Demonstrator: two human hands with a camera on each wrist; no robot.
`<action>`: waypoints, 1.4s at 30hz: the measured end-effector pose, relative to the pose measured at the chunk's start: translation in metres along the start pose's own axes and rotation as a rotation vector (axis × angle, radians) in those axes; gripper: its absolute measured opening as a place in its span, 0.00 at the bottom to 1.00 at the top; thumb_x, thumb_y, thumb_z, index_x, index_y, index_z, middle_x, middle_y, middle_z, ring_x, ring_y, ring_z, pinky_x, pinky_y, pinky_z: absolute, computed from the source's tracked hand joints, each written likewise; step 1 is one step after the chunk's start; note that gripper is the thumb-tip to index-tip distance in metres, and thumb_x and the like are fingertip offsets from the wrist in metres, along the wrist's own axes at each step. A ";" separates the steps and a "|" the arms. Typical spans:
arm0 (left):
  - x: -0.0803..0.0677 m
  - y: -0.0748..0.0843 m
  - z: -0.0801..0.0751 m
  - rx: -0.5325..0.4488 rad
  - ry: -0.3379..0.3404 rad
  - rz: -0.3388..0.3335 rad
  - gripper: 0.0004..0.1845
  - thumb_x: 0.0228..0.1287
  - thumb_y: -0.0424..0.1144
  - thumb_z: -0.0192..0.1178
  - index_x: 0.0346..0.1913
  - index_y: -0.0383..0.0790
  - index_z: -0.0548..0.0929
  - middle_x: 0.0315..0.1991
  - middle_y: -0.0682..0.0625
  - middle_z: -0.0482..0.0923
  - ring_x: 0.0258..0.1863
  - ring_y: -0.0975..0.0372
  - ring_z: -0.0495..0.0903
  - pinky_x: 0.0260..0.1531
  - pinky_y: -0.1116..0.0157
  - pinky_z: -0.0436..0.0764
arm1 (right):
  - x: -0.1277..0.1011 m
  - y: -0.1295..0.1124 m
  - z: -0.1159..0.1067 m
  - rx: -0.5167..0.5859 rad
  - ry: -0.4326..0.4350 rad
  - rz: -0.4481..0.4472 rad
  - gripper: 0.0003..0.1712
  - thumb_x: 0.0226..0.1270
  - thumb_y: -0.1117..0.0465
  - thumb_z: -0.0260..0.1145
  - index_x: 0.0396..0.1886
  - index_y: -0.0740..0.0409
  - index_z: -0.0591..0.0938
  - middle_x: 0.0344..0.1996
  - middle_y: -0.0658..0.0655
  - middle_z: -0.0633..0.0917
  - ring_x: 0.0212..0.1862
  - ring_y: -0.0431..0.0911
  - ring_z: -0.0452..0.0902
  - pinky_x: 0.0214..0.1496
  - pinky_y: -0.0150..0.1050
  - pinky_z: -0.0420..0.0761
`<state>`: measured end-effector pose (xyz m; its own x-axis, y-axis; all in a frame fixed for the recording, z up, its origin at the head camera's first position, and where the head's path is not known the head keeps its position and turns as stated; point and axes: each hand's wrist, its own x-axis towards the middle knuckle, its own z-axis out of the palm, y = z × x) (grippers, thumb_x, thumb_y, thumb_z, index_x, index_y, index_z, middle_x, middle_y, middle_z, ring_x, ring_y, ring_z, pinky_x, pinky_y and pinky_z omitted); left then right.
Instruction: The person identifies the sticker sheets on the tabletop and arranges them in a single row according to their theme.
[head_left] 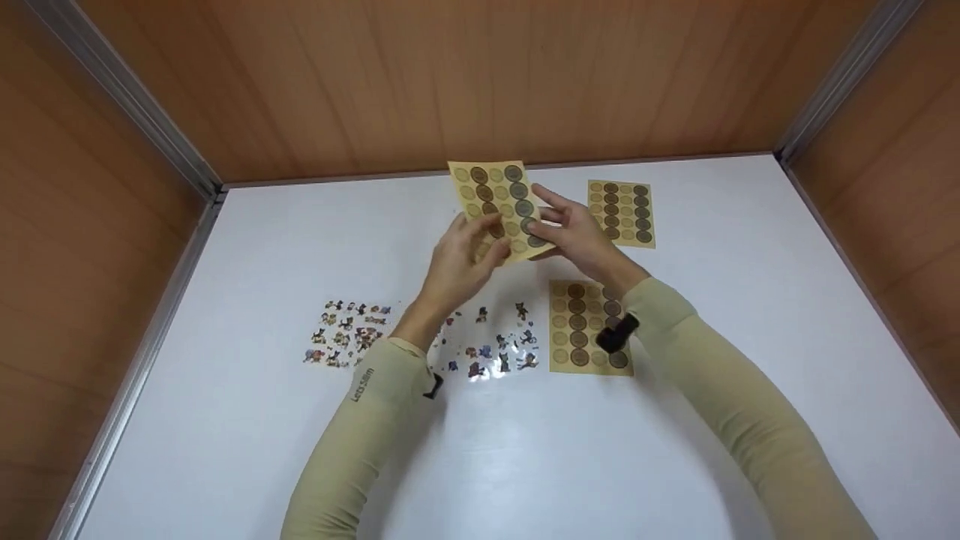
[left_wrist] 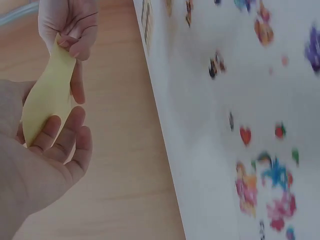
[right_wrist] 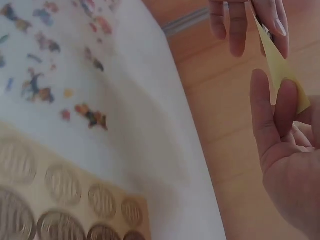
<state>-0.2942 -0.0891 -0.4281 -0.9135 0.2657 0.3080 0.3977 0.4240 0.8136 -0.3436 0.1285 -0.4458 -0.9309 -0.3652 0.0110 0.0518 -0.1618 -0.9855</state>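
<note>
A yellowish sheet of round stickers, in rows of pale and dark circles, is held up near the back of the table. My left hand grips its lower left part, with thumb and a fingertip over the printed face. On the right edge, my right hand pinches the sheet between its thumb and the fingers behind. The left wrist view shows the plain yellow back of the sheet, bowed between both hands. It appears nearly edge-on in the right wrist view, above my right hand.
Two similar round-sticker sheets lie on the white table, one at the back right and one under the right forearm. Clear sheets of small cartoon stickers lie left of it. Wooden panels wall the table.
</note>
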 end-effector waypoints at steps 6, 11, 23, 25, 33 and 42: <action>0.005 0.024 0.047 0.048 -0.140 0.028 0.27 0.73 0.41 0.63 0.70 0.36 0.73 0.56 0.47 0.72 0.46 0.62 0.81 0.47 0.72 0.81 | -0.055 0.002 -0.055 -0.123 -0.013 -0.044 0.44 0.74 0.67 0.64 0.83 0.52 0.54 0.64 0.65 0.76 0.49 0.50 0.86 0.45 0.44 0.88; 0.007 0.039 0.094 0.151 -0.267 0.018 0.31 0.72 0.43 0.63 0.74 0.42 0.69 0.57 0.50 0.70 0.37 0.66 0.76 0.34 0.74 0.80 | -0.103 0.008 -0.091 -0.337 0.033 -0.001 0.46 0.72 0.64 0.67 0.83 0.51 0.54 0.62 0.64 0.73 0.44 0.47 0.87 0.44 0.33 0.86; -0.003 0.042 0.166 0.520 -0.439 -0.046 0.38 0.69 0.54 0.63 0.78 0.56 0.62 0.63 0.46 0.69 0.58 0.56 0.71 0.61 0.52 0.72 | -0.162 0.018 -0.130 -0.721 0.073 0.102 0.44 0.71 0.66 0.67 0.81 0.57 0.57 0.53 0.68 0.73 0.31 0.42 0.79 0.29 0.31 0.79; -0.004 0.042 0.172 0.563 -0.458 -0.065 0.38 0.69 0.55 0.62 0.78 0.58 0.61 0.67 0.45 0.67 0.65 0.52 0.68 0.66 0.46 0.67 | -0.166 0.020 -0.133 -0.788 0.086 0.128 0.44 0.71 0.65 0.67 0.81 0.58 0.57 0.51 0.67 0.74 0.33 0.43 0.77 0.29 0.31 0.78; -0.009 0.038 0.186 0.680 -0.548 -0.087 0.37 0.69 0.54 0.61 0.79 0.65 0.59 0.72 0.45 0.63 0.74 0.51 0.59 0.71 0.42 0.61 | -0.175 0.026 -0.146 -0.945 0.109 0.192 0.43 0.72 0.64 0.66 0.80 0.63 0.56 0.46 0.65 0.78 0.41 0.50 0.77 0.37 0.34 0.78; -0.009 0.038 0.185 0.741 -0.626 -0.067 0.35 0.66 0.61 0.63 0.74 0.63 0.70 0.70 0.48 0.65 0.73 0.53 0.58 0.68 0.41 0.63 | -0.175 0.028 -0.150 -0.982 0.092 0.241 0.42 0.72 0.65 0.65 0.79 0.66 0.57 0.44 0.63 0.78 0.40 0.49 0.75 0.37 0.36 0.77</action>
<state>-0.2546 0.0843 -0.4910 -0.8106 0.5429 -0.2195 0.4955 0.8356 0.2371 -0.2330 0.3253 -0.5013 -0.9612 -0.2103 -0.1785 -0.0400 0.7465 -0.6642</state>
